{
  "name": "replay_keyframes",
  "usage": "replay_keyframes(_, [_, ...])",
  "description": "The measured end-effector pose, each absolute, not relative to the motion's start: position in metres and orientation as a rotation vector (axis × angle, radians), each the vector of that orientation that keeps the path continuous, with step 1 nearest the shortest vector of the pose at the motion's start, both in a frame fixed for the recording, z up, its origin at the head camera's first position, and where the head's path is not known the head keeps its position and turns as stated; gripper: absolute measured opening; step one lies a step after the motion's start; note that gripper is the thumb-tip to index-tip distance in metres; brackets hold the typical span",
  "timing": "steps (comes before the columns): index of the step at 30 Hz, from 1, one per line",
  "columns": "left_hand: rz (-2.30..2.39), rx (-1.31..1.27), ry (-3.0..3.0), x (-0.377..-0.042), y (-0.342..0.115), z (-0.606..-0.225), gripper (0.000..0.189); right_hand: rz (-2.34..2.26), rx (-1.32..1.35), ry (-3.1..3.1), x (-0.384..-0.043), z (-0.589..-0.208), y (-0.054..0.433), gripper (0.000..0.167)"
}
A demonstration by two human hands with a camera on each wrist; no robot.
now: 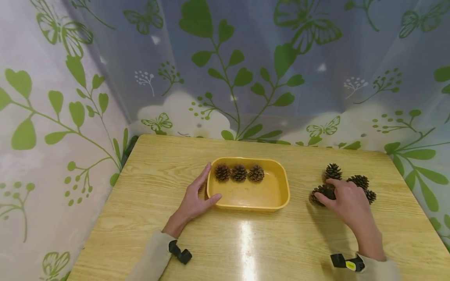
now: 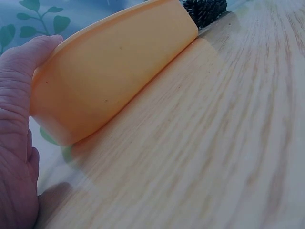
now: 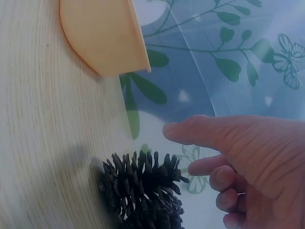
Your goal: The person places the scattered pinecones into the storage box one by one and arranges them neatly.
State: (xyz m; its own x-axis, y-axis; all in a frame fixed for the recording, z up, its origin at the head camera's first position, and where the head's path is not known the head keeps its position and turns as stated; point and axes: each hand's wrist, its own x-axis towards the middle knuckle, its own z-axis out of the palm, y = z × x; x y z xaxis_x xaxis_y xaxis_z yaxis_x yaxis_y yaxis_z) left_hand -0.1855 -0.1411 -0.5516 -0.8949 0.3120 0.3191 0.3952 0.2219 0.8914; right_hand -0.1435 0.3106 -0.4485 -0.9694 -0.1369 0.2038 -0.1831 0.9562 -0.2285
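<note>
Three pine cones sit in a yellow tub, and more lie to its right

The three pine cones are in a neat row inside the yellow tub. They sit along its far wall, starting close to its left end. They are brown and round, with lots of little pointy scales. The yellow tub has smooth walls and round corners, and it stands flat.

The left hand is at the left end of the yellow tub. It is spread wide. Its thumb lies over the rim at the near left corner, and its long fingers lie along the outside of the left wall.

A bunch of loose pine cones lies to the right of the yellow tub, well apart from it. At least four show, and they look darker than the ones inside. They are close together, and one stands up on the tub's far side of the bunch.

The right hand is over that bunch, also to the right of the yellow tub. Its thumb and pointing finger are apart, with a gap between them, and its other fingers bend in. It holds nothing. I cannot tell if it touches a cone.

Both arms come from the near side of the yellow tub, in pale sleeves with small black gadgets at the wrists. Under the yellow tub is a wooden counter, with a bright shiny streak in front of the tub. Behind the tub hangs a big cloth with green leaves and butterflies.
</note>
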Motion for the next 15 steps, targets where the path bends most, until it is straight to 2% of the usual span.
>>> replay_keyframes(15, [-1.760, -0.704, -2.390, -0.186, -0.141, -0.553, 0.098, 0.393, 0.200, -3.012, -0.145, -0.454, 0.325, 0.064])
